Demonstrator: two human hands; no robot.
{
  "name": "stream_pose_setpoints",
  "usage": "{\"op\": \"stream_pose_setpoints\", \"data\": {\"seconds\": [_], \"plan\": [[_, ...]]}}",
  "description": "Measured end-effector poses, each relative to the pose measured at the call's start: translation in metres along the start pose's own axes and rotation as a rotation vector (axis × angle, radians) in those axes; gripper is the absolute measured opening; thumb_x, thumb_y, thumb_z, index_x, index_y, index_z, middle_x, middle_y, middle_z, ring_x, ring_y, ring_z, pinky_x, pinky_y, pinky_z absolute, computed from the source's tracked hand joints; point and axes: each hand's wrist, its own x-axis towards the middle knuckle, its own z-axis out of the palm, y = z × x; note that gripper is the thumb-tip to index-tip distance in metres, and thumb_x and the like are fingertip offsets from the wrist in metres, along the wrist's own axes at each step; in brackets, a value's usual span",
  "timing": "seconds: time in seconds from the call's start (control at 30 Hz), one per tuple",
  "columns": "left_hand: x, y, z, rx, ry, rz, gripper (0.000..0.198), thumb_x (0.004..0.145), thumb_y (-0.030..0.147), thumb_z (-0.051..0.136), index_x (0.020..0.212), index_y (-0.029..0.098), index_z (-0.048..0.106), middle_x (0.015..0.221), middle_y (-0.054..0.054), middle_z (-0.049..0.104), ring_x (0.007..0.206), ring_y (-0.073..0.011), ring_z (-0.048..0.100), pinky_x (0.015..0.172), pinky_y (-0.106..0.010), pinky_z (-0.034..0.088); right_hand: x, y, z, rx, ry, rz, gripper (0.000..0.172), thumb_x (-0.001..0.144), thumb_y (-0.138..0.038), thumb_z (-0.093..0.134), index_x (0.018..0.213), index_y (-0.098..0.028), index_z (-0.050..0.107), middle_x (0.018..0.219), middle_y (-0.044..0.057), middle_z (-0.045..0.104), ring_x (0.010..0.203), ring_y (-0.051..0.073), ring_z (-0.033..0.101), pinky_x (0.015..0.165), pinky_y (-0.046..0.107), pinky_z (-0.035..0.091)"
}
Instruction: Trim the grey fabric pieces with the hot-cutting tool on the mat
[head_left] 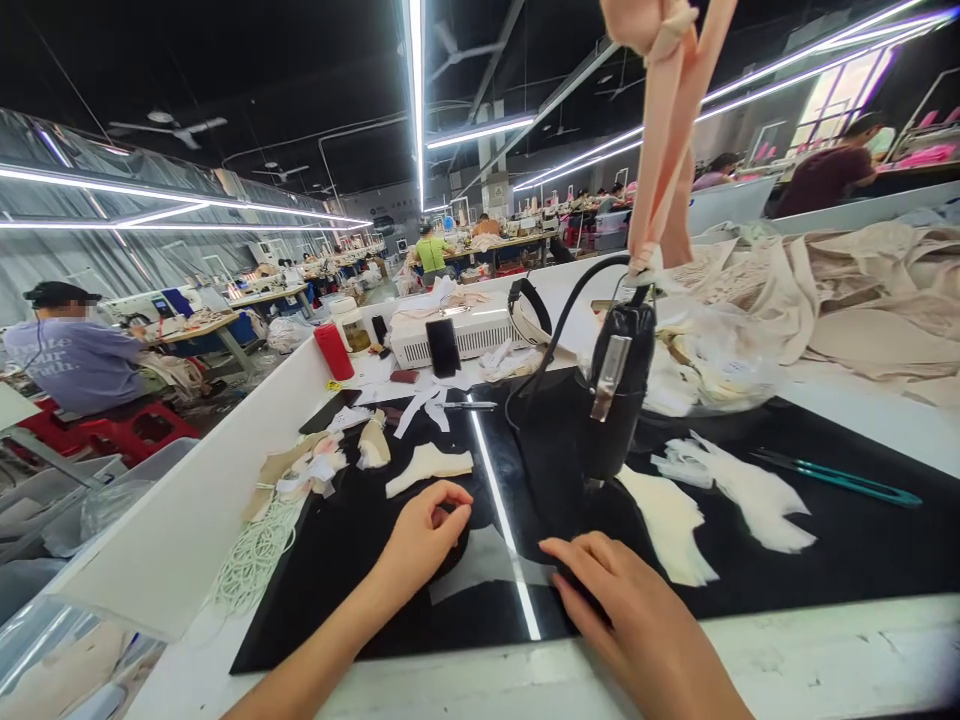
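My left hand rests on the glossy black worktop, its fingers curled in a pinch over a dark piece of fabric that barely stands out from the surface. My right hand lies flat with fingers pressed down on the same dark fabric, just in front of a black upright tool with a metal clip and a cable. Cream fabric cut pieces lie right of that tool, and another cream piece lies beyond my left hand.
Teal-handled tweezers lie at the right. A clear bag of scraps, a beige fabric heap, a hanging peach strap, a red cup, a phone and a white box stand behind. Other workers sit at distant tables.
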Motion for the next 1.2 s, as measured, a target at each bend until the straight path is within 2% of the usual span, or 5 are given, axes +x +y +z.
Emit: {"op": "stream_pose_setpoints", "data": {"seconds": [0.13, 0.3, 0.63, 0.8, 1.2], "plan": [[-0.012, -0.003, -0.003, 0.075, -0.001, 0.16, 0.015, 0.095, 0.035, 0.062, 0.098, 0.023, 0.072, 0.096, -0.002, 0.069, 0.077, -0.0167, 0.06, 0.075, -0.027, 0.048, 0.003, -0.017, -0.004, -0.087, -0.004, -0.09, 0.027, 0.106, -0.019, 0.05, 0.1, -0.024, 0.077, 0.077, 0.004, 0.066, 0.065, 0.022, 0.064, 0.062, 0.034, 0.047], [-0.017, -0.019, -0.004, 0.397, -0.049, 0.497, 0.026, 0.107, 0.032, 0.048, 0.105, 0.028, 0.074, 0.108, 0.0, 0.074, 0.09, -0.0167, 0.074, 0.081, -0.023, 0.056, 0.005, -0.012, -0.032, -0.206, -0.074, -0.022, 0.024, 0.107, -0.022, 0.053, 0.103, -0.026, 0.077, 0.083, 0.003, 0.07, 0.073, 0.02, 0.068, 0.068, 0.032, 0.051], [-0.012, -0.026, -0.001, 0.422, 0.108, 0.66, 0.028, 0.108, 0.037, 0.05, 0.109, 0.033, 0.077, 0.108, 0.003, 0.079, 0.087, -0.0147, 0.081, 0.079, -0.017, 0.062, 0.013, 0.108, -0.124, -0.566, 0.081, 0.461, 0.022, 0.108, -0.033, 0.059, 0.114, -0.018, 0.074, 0.106, 0.009, 0.076, 0.102, 0.026, 0.072, 0.095, 0.046, 0.058], [-0.011, -0.028, 0.0, 0.417, 0.105, 0.648, 0.028, 0.108, 0.039, 0.05, 0.109, 0.033, 0.077, 0.108, 0.003, 0.078, 0.087, -0.0144, 0.08, 0.078, -0.016, 0.062, 0.03, 0.133, -0.125, -0.649, 0.001, 0.649, 0.032, 0.104, -0.039, 0.069, 0.129, -0.02, 0.068, 0.132, 0.009, 0.07, 0.111, 0.024, 0.072, 0.095, 0.046, 0.062], [-0.011, -0.024, 0.001, 0.441, 0.115, 0.667, 0.03, 0.108, 0.036, 0.048, 0.107, 0.031, 0.078, 0.104, 0.002, 0.079, 0.083, -0.0147, 0.08, 0.074, -0.017, 0.062, 0.049, 0.133, -0.112, -0.721, -0.19, 0.715, 0.032, 0.105, -0.038, 0.068, 0.132, -0.022, 0.067, 0.137, 0.01, 0.068, 0.114, 0.024, 0.071, 0.097, 0.046, 0.062]]}}
